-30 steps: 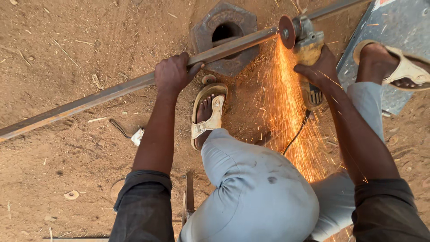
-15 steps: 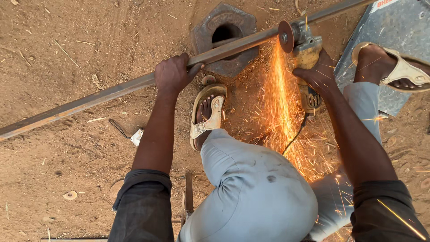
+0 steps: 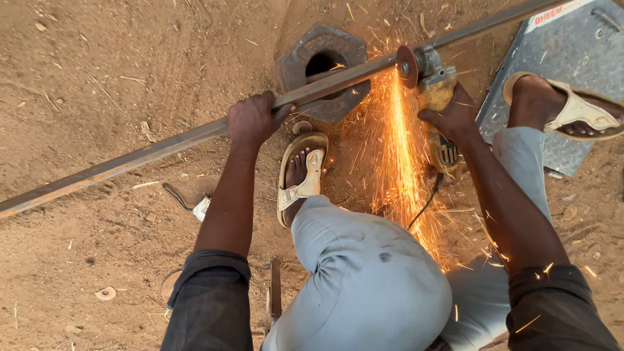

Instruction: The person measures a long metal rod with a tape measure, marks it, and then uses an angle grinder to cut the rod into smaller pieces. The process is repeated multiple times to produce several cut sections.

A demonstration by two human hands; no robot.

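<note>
A long rusty steel bar (image 3: 136,158) runs slantwise from lower left to upper right over bare earth. It rests on a hexagonal metal block (image 3: 305,52) with a round hole. My left hand (image 3: 251,120) is clamped over the bar just left of that block. My right hand (image 3: 450,116) grips a yellow angle grinder (image 3: 437,92). Its red disc (image 3: 407,66) bites into the bar right of the block. A fan of orange sparks (image 3: 402,162) pours down toward my knees.
My left sandalled foot (image 3: 300,175) stands below the block; my right foot (image 3: 562,107) rests on a grey checker plate (image 3: 572,45) at upper right. The grinder's black cord (image 3: 426,203) trails toward my legs. A small white scrap (image 3: 201,208) lies on the dirt.
The grinder has tilted slightly and the spark stream has shifted and narrowed. Both hands keep their places on the bar and the tool.
</note>
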